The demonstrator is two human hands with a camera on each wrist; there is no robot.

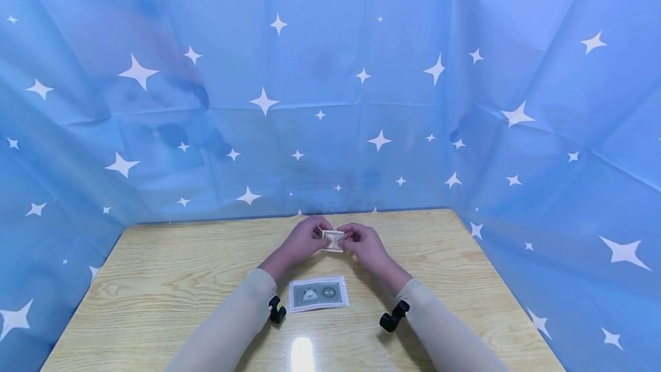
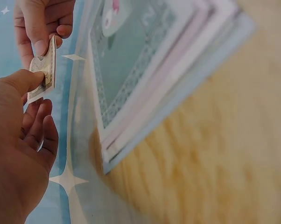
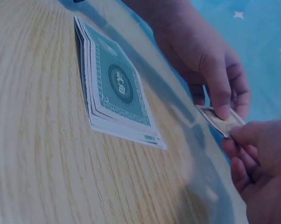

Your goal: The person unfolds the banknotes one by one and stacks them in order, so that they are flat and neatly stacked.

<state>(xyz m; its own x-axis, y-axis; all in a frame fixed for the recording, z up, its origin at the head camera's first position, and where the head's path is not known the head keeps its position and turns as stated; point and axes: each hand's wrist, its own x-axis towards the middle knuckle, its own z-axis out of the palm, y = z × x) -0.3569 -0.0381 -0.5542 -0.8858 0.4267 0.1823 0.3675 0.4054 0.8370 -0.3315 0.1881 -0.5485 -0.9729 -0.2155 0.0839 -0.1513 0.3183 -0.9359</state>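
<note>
Out over the far part of the table, both hands pinch one small tan paper note point(image 1: 334, 239), printed like play money and possibly folded. The left hand point(image 1: 302, 241) holds its left side with the thumb on top. At its right side the right hand point(image 1: 368, 247) has the same thumb-and-finger pinch. In the left wrist view the note point(image 2: 49, 70) is held between the two hands. Nearer the body lies a stack of play-money notes point(image 1: 319, 294), the top one green with a white cartoon figure; neither hand touches it.
The pale wood-grain table point(image 1: 196, 280) spreads to both sides of the arms. A blue curtain point(image 1: 320, 159) with white stars stands behind the table and along its sides. In the right wrist view, the edges of the stack point(image 3: 124, 88) look layered and uneven.
</note>
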